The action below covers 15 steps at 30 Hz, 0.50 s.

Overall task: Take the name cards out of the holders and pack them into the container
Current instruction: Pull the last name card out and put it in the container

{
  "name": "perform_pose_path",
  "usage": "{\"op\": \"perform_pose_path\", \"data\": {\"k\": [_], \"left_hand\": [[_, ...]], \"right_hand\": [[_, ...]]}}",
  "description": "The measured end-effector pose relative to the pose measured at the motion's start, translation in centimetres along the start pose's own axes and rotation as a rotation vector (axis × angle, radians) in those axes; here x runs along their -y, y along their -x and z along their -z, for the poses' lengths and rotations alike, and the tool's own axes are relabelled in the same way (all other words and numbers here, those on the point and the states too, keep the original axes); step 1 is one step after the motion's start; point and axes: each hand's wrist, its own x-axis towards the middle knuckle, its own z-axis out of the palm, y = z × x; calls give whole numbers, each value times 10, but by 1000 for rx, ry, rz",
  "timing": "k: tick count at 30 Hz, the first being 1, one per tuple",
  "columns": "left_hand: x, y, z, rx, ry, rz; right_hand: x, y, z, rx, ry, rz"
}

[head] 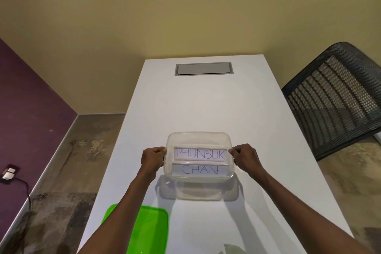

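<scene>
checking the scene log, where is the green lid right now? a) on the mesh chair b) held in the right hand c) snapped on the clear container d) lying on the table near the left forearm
d: the green lid lies flat on the white table, partly under the left forearm, while both the left hand and right hand grip the open clear container.

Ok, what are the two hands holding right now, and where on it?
Both grip the clear container at its short ends: left hand on the left rim, right hand on the right rim. It appears lifted above the table.
</scene>
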Motion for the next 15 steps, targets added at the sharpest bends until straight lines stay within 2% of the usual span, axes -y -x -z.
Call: {"op": "perform_pose_path", "data": {"k": [15], "left_hand": [[-2, -4, -78, -6, -115, -12]], "right_hand": [[-40, -53, 30, 28, 29, -59]]}}
